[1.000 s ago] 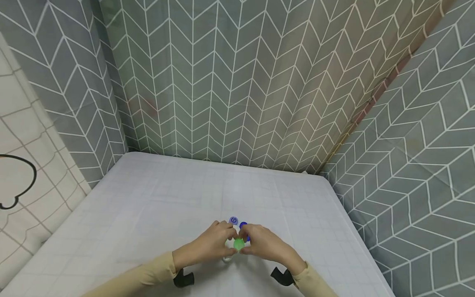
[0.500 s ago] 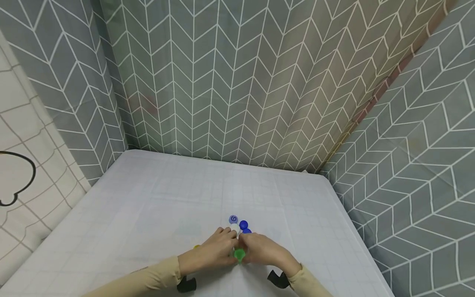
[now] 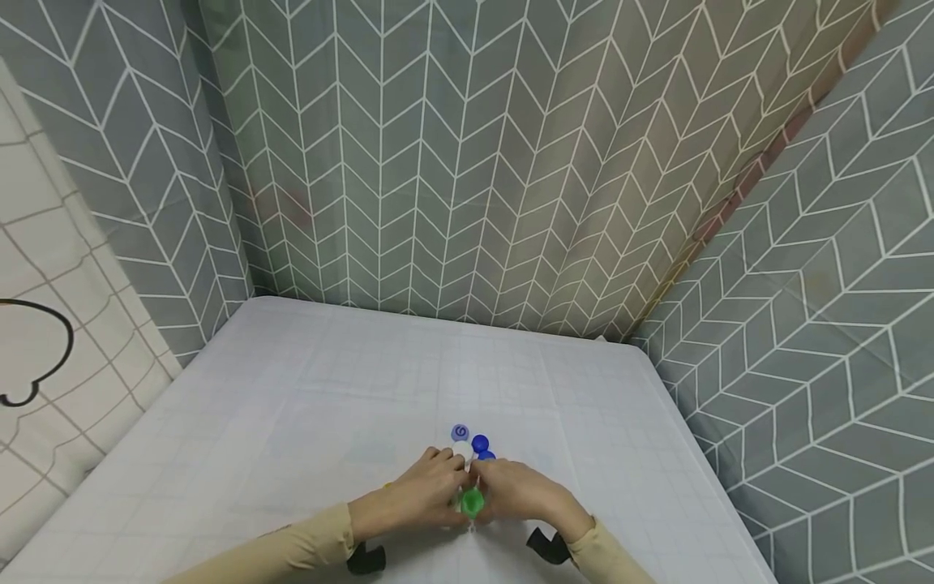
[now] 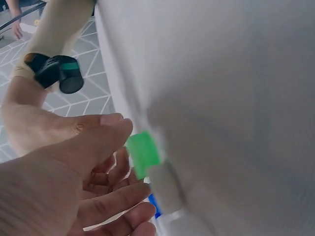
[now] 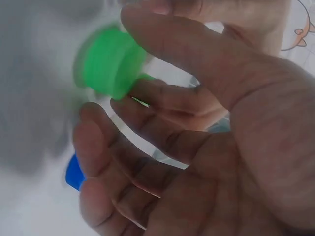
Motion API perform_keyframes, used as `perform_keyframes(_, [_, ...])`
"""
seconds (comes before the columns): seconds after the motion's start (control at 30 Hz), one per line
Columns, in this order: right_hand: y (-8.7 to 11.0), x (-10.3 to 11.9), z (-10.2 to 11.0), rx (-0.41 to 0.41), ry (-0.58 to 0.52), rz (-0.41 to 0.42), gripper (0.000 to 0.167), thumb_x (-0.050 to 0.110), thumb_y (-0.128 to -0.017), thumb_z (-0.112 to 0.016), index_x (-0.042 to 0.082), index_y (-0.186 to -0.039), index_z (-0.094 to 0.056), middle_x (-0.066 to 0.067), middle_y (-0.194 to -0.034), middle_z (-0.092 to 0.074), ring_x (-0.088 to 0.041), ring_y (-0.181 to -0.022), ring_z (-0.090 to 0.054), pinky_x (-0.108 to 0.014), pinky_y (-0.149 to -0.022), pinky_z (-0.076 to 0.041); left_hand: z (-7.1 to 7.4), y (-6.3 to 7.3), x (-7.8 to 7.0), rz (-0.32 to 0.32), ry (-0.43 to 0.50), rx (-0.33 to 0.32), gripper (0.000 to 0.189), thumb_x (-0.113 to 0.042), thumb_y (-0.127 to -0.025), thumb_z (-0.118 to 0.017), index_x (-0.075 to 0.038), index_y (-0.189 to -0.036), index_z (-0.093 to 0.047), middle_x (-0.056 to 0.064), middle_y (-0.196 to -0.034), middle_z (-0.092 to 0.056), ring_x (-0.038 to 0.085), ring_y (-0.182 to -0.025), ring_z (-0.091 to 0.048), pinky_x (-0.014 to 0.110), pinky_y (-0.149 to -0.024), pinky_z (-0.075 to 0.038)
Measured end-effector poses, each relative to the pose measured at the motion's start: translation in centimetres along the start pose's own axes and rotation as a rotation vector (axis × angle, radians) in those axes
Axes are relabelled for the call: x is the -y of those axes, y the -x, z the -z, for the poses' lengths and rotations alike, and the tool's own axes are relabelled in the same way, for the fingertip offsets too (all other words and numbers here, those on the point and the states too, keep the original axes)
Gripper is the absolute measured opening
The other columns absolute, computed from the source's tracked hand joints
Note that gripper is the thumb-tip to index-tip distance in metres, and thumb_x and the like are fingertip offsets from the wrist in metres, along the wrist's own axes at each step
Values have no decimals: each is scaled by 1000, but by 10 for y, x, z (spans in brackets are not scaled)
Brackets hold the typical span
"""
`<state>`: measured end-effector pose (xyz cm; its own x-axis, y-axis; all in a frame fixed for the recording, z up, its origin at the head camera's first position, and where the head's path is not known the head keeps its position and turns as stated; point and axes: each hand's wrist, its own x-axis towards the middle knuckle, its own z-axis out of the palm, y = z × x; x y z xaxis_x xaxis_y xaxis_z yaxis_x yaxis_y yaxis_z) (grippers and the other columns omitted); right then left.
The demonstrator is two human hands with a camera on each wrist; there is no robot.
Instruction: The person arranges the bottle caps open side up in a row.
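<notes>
A green bottle cap [image 3: 472, 503] sits between my two hands, its hollow side facing the head camera. My left hand [image 3: 416, 495] has thumb and index fingertips at one side of it; my right hand [image 3: 521, 492] holds the opposite side between thumb and index finger. In the left wrist view, the green cap [image 4: 142, 153] lies beside a white cap [image 4: 166, 189], close over the cloth. The right wrist view shows the cap [image 5: 109, 63] blurred at the fingertips, with a bit more green behind the left fingers.
Just beyond the hands lie a light blue cap with a swirl [image 3: 460, 432], a white cap [image 3: 463, 448] and two dark blue caps, one of them [image 3: 479, 443] farther off. A yellow piece [image 3: 388, 485] peeks out behind the left wrist. White cloth covers the table [image 3: 350, 381]; patterned curtains surround it.
Both hands have come slightly nearer the body and lower with the green cap. Its flat face showed at first; now its hollow side shows. The yellow piece has come into view.
</notes>
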<state>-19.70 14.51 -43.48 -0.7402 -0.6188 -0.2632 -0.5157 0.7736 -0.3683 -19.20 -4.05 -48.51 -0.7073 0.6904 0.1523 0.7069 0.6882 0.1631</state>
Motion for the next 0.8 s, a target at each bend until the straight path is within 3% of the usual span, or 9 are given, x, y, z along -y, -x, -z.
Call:
perform_keyframes(0.1, [1,-1,4,-34,-12,12,44,33,-73,-83,17,-108,-62,7,-92,-63,-3,-79,-54,-22,-69,-46,8,2,3,3,24,5,47,-58,-75,-74,-20,-104,-70,-13,-94,-56,5,-87,-46,30,-83,-40])
perform_keyframes(0.27, [-4,-1,12,-147,-27,70,41,36,-79,-78,15,-112,-64,3,-94,-66,-6,-80,-58,-21,-67,-46,28,3,14,59,132,-1,48,-55,-79,-71,-19,-110,-69,-11,-104,-61,9,-97,-53,37,-90,-42])
perform_keyframes(0.43, [-15,1,17,-223,-26,116,38,29,-83,-76,9,-112,-65,1,-87,-68,-3,-72,-56,-18,-63,-44,46,4,29,105,177,-39,39,-47,-83,-71,-17,-107,-68,-6,-100,-65,8,-90,-55,38,-87,-44])
perform_keyframes(0.67, [-32,-1,15,-254,-19,142,38,22,-83,-76,8,-116,-65,2,-85,-67,-9,-73,-59,-18,-63,-44,50,5,47,113,234,-95,29,-32,-84,-74,-11,-103,-67,1,-92,-67,12,-83,-58,37,-81,-46])
perform_keyframes(0.8, [-41,1,14,-264,-39,132,38,20,-82,-76,9,-117,-66,1,-87,-67,-7,-73,-57,-18,-63,-44,49,5,53,113,277,-92,28,-27,-83,-75,-8,-103,-68,4,-92,-68,17,-82,-62,35,-78,-48])
